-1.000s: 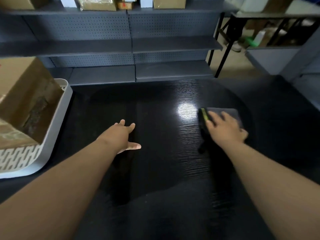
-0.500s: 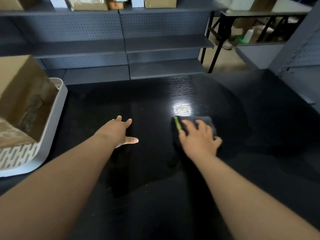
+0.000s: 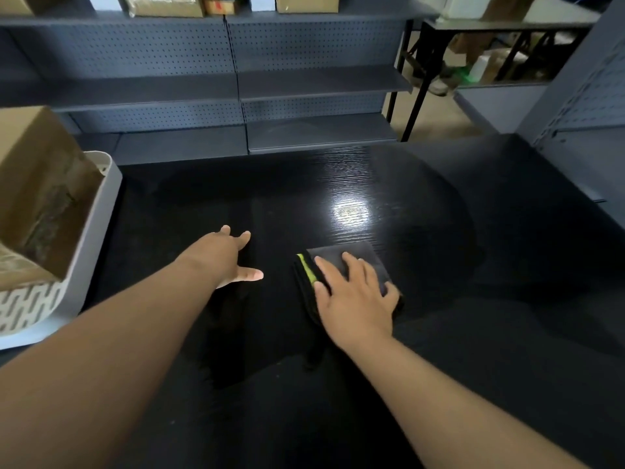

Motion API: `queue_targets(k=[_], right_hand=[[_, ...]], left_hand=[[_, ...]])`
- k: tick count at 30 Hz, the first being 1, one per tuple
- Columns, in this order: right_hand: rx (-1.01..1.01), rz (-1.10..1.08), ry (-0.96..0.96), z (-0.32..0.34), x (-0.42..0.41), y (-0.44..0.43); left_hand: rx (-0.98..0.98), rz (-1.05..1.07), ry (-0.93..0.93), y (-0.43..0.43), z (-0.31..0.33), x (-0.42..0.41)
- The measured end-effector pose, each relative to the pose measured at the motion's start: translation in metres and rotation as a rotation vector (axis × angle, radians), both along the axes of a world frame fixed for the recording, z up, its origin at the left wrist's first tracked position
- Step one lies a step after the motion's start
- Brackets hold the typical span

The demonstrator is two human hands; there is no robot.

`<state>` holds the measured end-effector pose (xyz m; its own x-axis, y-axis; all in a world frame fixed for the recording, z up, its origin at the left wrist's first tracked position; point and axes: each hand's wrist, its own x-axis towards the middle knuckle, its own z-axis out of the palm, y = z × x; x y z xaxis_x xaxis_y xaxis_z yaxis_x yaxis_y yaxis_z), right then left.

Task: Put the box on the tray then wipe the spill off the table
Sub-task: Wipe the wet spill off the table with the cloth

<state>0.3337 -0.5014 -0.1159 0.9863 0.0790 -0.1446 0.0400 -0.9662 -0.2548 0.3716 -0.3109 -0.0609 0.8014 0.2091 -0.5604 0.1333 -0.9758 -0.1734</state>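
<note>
Black wood-grain table (image 3: 338,401) fills the view; bright light glare on it past centre. Near: both bare forearms reach in from the near edge. R hand (image 3: 355,296) lies palm-down on a folded dark cloth (image 3: 355,257) w/ yellow-green edge strip, fingers spread flat and pressing on top, not curled round it. Cloth flat on the table, centre-right. L hand (image 3: 223,255) to its left, well apart from the cloth, fingers extended and loose, thumb out, grasping nothing; contact w/ the table can't tell. Spill not discernible on the dark top. Far left: cardboard box (image 3: 37,198) sits tilted in the white slotted tray (image 3: 98,238) at table edge. Beyond the table: grey pegboard shelving (image 3: 236,86), cartons on the top shelf.
</note>
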Motion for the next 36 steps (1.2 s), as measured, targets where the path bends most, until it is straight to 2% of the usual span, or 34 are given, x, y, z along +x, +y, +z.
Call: queue_targets(k=[4,7,10,12,15,19,20,21,23,24,28,31,33,36], right_hand=[[0.02,-0.311,-0.038,0.002,0.05,-0.071],[0.043,-0.57,0.085,0.015,0.077,-0.12],[0.061,-0.662,0.141,0.017,0.076,-0.103],[0.025,-0.558,0.078,0.012,0.055,-0.064],[0.011,-0.228,-0.001,0.006,0.003,0.005],[0.057,0.187,0.156,0.011,-0.048,0.05],[0.064,0.282,0.1,0.007,-0.049,0.045],[0.055,0.334,-0.042,0.003,-0.046,0.037],[0.027,0.269,-0.188,-0.001,-0.029,0.013],[-0.001,0.206,-0.184,-0.001,-0.013,-0.002],[-0.033,-0.116,0.023,0.004,0.064,-0.055],[0.01,-0.283,0.096,0.008,0.079,-0.034],[-0.013,-0.189,0.073,0.009,0.056,-0.002],[-0.008,0.206,0.003,0.005,0.009,0.015]], left_hand=[[-0.018,-0.004,-0.007,0.0,0.0,-0.002],[-0.027,-0.001,-0.01,0.003,-0.004,-0.003],[-0.027,0.004,0.003,0.003,-0.003,0.0],[-0.015,0.011,0.023,0.001,0.001,0.002],[0.005,0.022,0.045,-0.003,0.005,0.003],[0.022,0.023,0.038,-0.004,0.005,0.002],[0.02,0.032,0.041,-0.005,0.006,0.002],[0.015,0.037,0.041,-0.005,0.006,0.002],[-0.001,0.035,0.029,-0.007,0.008,0.0],[-0.005,0.031,0.022,-0.007,0.008,0.0],[-0.014,0.041,0.026,-0.008,0.009,-0.002],[-0.01,0.036,0.017,-0.007,0.009,0.0],[-0.003,0.033,0.025,-0.006,0.009,0.001],[-0.013,0.035,0.024,-0.005,0.008,0.001]])
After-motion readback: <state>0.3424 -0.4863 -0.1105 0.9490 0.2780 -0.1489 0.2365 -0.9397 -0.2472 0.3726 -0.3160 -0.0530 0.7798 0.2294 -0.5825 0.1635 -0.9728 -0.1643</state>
